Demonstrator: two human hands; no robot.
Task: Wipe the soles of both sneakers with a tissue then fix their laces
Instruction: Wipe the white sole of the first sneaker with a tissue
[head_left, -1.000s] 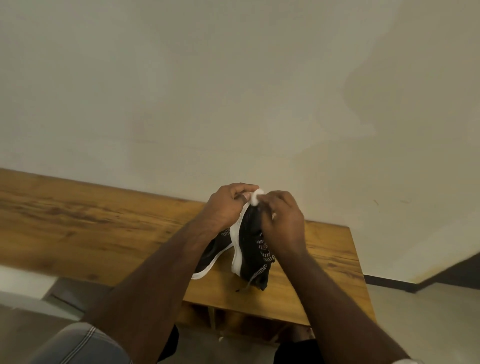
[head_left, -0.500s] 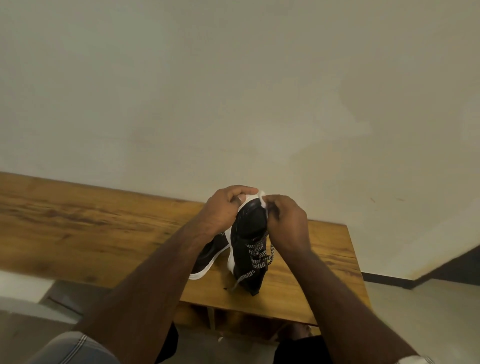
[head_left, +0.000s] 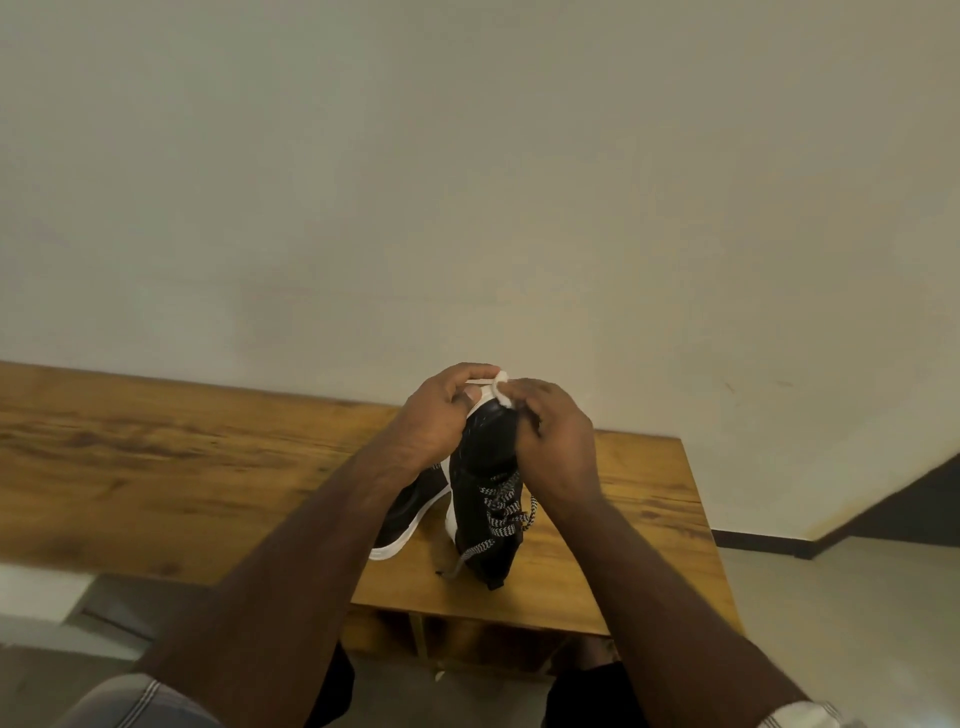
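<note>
Table (head_left: 156, 467) of wood runs from the left edge to past centre, set against a plain wall (head_left: 467, 156). Second sneaker (head_left: 410, 514) lies on it, black with a white sole edge, partly hidden under my left forearm, just left of the sneaker I hold.

Left hand (head_left: 436, 415): fingers curled round the toe end of the held sneaker (head_left: 485, 467), thumb on the near side. That sneaker stands on its heel on the table, toe up, black upper and laces (head_left: 501, 512) facing me, white sole edge showing on its left side. One lace end trails loose down to the tabletop near the heel.

Tissue (head_left: 501, 389): a small white wad at the toe tip, between my two hands, touching the sole edge.

Right hand (head_left: 556, 441): fingertips pinch the tissue against the toe; the rest of the hand rests on the right side of the upper.

Floor (head_left: 857, 597) is pale to the right of the table, with a dark skirting strip along the wall.
</note>
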